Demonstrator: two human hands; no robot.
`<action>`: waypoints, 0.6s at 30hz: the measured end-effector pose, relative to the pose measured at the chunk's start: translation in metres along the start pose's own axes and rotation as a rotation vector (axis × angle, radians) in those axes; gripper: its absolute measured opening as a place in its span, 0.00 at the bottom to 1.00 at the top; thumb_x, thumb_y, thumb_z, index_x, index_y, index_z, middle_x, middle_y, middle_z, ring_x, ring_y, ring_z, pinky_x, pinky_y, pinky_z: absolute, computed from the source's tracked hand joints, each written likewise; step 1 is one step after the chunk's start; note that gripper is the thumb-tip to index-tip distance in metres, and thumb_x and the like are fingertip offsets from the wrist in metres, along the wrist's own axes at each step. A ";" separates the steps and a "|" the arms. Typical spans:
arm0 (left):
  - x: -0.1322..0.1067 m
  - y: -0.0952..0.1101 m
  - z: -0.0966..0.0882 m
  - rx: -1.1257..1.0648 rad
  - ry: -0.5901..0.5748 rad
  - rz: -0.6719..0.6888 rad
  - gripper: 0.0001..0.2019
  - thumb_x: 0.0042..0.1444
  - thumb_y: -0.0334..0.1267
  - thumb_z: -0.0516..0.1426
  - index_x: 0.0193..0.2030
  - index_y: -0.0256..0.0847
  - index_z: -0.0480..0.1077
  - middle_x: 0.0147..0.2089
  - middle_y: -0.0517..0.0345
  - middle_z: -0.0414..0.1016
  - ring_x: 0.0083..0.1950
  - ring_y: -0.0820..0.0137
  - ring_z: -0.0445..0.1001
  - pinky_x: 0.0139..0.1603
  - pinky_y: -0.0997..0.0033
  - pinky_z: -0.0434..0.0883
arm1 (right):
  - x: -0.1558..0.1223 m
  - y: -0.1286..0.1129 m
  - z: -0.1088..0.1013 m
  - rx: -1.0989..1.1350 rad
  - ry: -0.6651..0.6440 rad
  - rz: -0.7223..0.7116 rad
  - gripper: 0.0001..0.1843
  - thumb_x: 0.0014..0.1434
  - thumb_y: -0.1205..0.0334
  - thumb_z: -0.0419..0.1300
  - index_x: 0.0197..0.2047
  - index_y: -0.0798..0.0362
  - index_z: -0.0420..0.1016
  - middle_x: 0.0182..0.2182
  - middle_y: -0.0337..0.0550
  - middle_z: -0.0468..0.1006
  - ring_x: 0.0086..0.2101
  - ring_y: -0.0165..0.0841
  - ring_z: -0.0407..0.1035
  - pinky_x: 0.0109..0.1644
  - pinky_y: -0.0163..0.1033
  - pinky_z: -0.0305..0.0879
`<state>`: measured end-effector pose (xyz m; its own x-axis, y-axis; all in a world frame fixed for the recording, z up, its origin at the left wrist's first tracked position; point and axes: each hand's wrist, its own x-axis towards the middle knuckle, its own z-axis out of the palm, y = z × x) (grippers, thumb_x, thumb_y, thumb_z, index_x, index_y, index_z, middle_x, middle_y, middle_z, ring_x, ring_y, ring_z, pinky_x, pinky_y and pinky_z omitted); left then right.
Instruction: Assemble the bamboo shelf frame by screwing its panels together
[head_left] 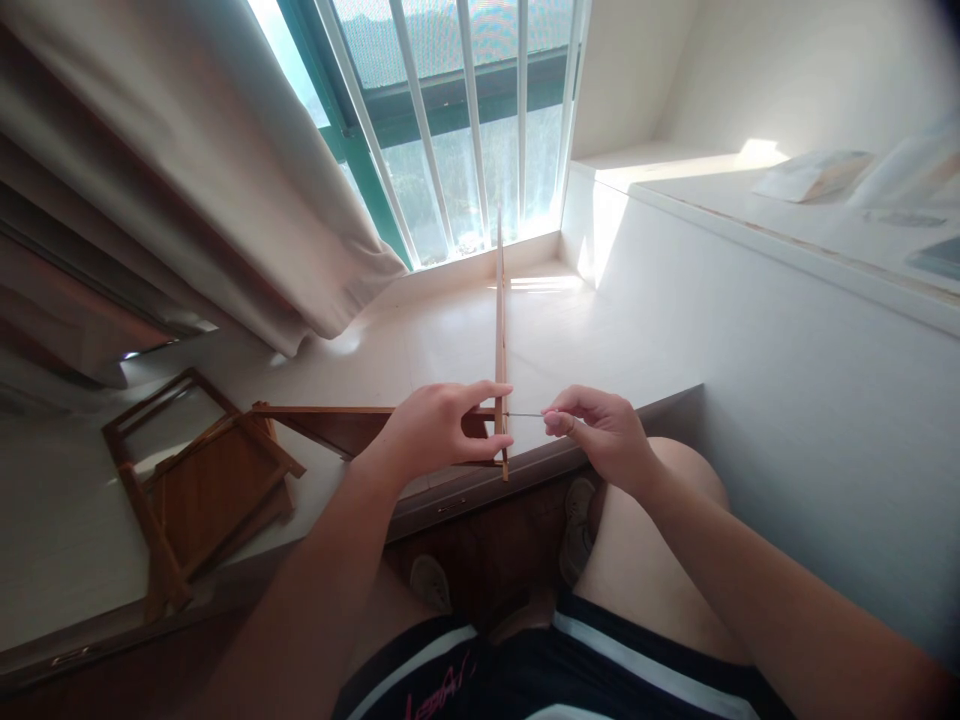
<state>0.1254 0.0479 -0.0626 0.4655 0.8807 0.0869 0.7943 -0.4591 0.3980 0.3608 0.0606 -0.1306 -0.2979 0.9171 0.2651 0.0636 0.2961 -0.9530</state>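
My left hand [431, 425] is closed around the joint of a wooden frame, its thumb and index finger on either side of the narrow upright board [500, 330]. From that joint a brown wooden panel [330, 422] runs off to the left. My right hand [607, 430] pinches a thin metal rod [526, 414] between thumb and fingers. The rod lies level, and its far end meets the right side of the board near my left fingertips. Whether the tip sits inside a hole is too small to tell.
Another brown wooden frame piece [225, 480] lies on the pale ledge [420, 340] at left. A curtain [225, 170] hangs over the left side, beside a barred window [465, 130]. At right stands a white partition [750, 330] with plastic packets [814, 175] on top.
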 end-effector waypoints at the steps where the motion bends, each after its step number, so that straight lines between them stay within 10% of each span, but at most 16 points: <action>1: 0.000 0.000 0.000 0.001 -0.001 -0.001 0.26 0.53 0.51 0.61 0.58 0.50 0.68 0.29 0.64 0.73 0.32 0.73 0.70 0.34 0.76 0.63 | 0.002 -0.002 0.000 0.037 -0.005 0.026 0.11 0.57 0.55 0.65 0.29 0.53 0.75 0.25 0.40 0.76 0.29 0.32 0.69 0.36 0.39 0.64; 11: 0.000 0.000 0.000 0.026 0.018 0.002 0.26 0.53 0.51 0.61 0.58 0.48 0.69 0.31 0.63 0.75 0.31 0.73 0.70 0.33 0.76 0.63 | 0.023 -0.002 -0.001 0.582 -0.224 0.509 0.11 0.52 0.60 0.65 0.23 0.55 0.70 0.15 0.34 0.63 0.20 0.28 0.61 0.25 0.36 0.56; 18: -0.001 0.001 0.000 0.011 0.032 0.013 0.25 0.53 0.50 0.61 0.57 0.48 0.70 0.32 0.62 0.76 0.32 0.72 0.71 0.34 0.76 0.64 | 0.017 0.000 -0.003 0.516 -0.251 0.492 0.15 0.57 0.50 0.63 0.32 0.56 0.73 0.17 0.35 0.65 0.20 0.28 0.61 0.24 0.35 0.58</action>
<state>0.1258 0.0469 -0.0625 0.4633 0.8778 0.1216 0.7924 -0.4718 0.3866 0.3585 0.0765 -0.1257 -0.5624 0.8044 -0.1914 -0.1902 -0.3511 -0.9168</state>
